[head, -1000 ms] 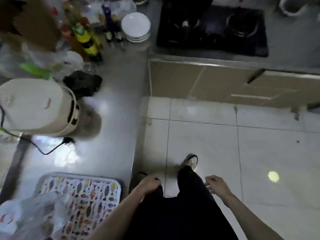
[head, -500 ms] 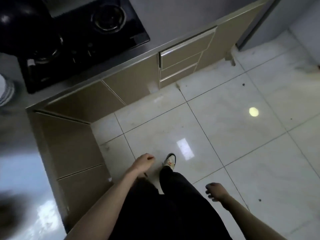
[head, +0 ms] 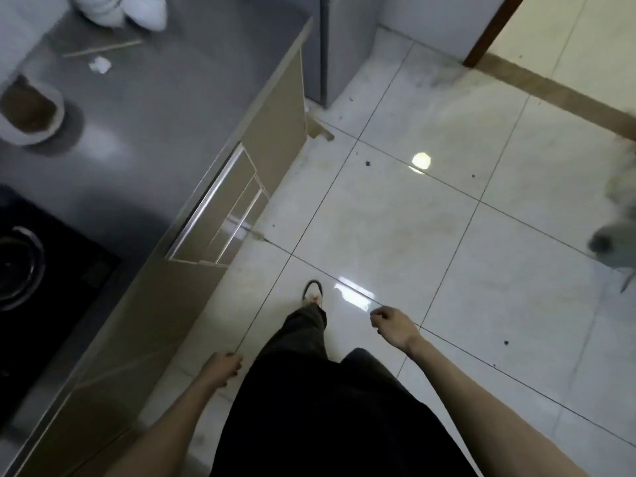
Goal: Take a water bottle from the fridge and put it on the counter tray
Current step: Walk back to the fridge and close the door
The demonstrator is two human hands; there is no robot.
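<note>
I stand on the white tiled floor beside the grey counter (head: 165,108). My left hand (head: 222,368) hangs by my left hip with its fingers curled and nothing in it. My right hand (head: 394,323) swings in front of my right side, fingers loosely curled, holding nothing. A grey appliance body (head: 344,46), possibly the fridge, stands just past the counter's far end. No water bottle and no tray are in view.
The black stove (head: 31,270) sits in the counter at the left. A white bowl (head: 29,115), chopsticks (head: 103,49) and a crumpled scrap lie on the countertop. Beige drawers (head: 223,211) face the floor. A doorway threshold (head: 550,94) runs at the upper right; a blurred grey object (head: 616,232) is at the right edge.
The view has swung right, away from the patterned tray and along the counter past the stove. My right hand has swung forward and my left hand back as I step.
</note>
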